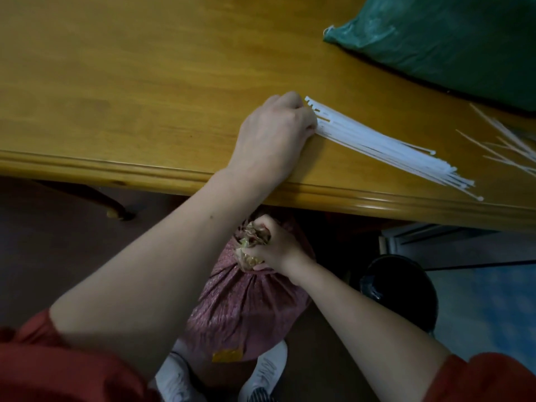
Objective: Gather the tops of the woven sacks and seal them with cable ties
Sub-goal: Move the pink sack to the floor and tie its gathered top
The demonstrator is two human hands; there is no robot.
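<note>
A reddish-pink woven sack (246, 309) stands on the floor between my feet, below the table edge. My right hand (275, 248) grips its gathered, bunched top. On the wooden table (116, 82), a bundle of white cable ties (383, 143) lies fanned out towards the right. My left hand (275, 132) rests on the table at the bundle's head end, its curled fingertips on the ties. Whether a tie is pinched is hidden by the fingers.
A green woven sack (452, 39) lies on the table at the back right. Loose cable ties (504, 140) are scattered at the right edge. A dark round bin (403, 288) stands on the floor right of the sack. A table leg (113, 204) is at the left.
</note>
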